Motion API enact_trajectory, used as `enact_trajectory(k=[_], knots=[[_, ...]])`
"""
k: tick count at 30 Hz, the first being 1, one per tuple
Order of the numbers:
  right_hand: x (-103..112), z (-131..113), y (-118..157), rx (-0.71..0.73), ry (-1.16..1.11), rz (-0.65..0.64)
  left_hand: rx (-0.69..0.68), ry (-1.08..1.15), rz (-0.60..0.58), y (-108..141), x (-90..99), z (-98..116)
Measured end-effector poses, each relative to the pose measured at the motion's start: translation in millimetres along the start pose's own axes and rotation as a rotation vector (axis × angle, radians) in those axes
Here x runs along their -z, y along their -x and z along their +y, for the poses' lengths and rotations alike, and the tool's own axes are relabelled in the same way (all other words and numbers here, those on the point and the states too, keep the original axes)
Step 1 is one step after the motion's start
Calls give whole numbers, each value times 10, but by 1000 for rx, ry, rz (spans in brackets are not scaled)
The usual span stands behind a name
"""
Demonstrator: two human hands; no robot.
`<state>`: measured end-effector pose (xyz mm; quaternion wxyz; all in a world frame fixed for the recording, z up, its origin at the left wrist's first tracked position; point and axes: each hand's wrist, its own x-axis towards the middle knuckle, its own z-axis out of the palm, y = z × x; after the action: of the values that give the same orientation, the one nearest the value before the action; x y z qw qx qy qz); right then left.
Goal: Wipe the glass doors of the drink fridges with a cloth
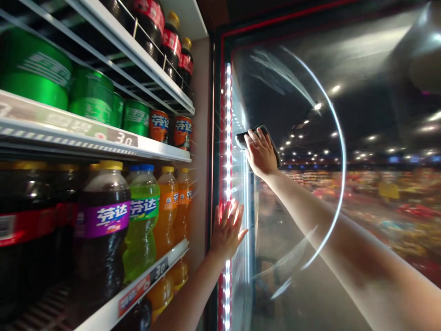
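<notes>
My right hand [260, 154] presses a dark cloth [272, 138] against the inner side of the glass door [296, 193], near its upper hinge-side part. The fingers lie over the cloth, which sticks out above and beside them. Lower and to the left, my left hand [229, 227] rests with spread fingers on the door's edge, over the lit LED strip [228, 138]. Nothing shows in it. Whitish smears [282, 69] and a bright curved reflection mark the glass.
On the left, cooler shelves [165, 151] hold green cans [91, 94], orange cans [182, 131], cola bottles [171, 43] and purple-labelled [103, 220], green [143, 220] and orange bottles [167, 211]. Blurred store goods [396, 216] show through the glass.
</notes>
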<state>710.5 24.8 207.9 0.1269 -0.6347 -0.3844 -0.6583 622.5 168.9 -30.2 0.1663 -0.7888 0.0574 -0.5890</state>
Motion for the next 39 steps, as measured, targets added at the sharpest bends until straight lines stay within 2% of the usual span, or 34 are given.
enact_trajectory(k=[4, 8, 12, 15, 17, 19, 22, 26, 28, 30, 32, 34, 39], knots=[[-47, -176, 242, 159, -43, -74, 60, 25, -11, 23, -4, 32], [5, -371, 746, 268, -71, -139, 106, 27, -8, 98, 7, 57], [57, -498, 1278, 377, -64, -168, 96, 4, 26, 212, 28, 54], [73, -496, 1472, 470, -57, -171, 48, -24, 55, 257, 63, 15], [75, -461, 1434, 512, -59, -179, 37, -37, 62, 241, 102, -33], [70, -424, 1253, 502, -55, -164, 62, -43, 68, 190, 153, -94], [41, -401, 751, 388, -49, -75, 100, -52, 63, 77, 241, -194], [-71, -437, -104, 235, -98, 34, 129, -64, 63, -60, 347, -303], [-162, -464, -436, 203, -132, 24, 134, -73, 71, -105, 386, -337], [-259, -489, -612, 183, -162, -20, 132, -86, 65, -132, 416, -360], [-335, -513, -618, 176, -180, -61, 132, -99, 53, -137, 433, -374], [-370, -538, -485, 200, -192, -77, 134, -101, 48, -119, 432, -381], [-296, -624, 120, 340, -207, -137, 158, -67, 61, 8, 387, -348]])
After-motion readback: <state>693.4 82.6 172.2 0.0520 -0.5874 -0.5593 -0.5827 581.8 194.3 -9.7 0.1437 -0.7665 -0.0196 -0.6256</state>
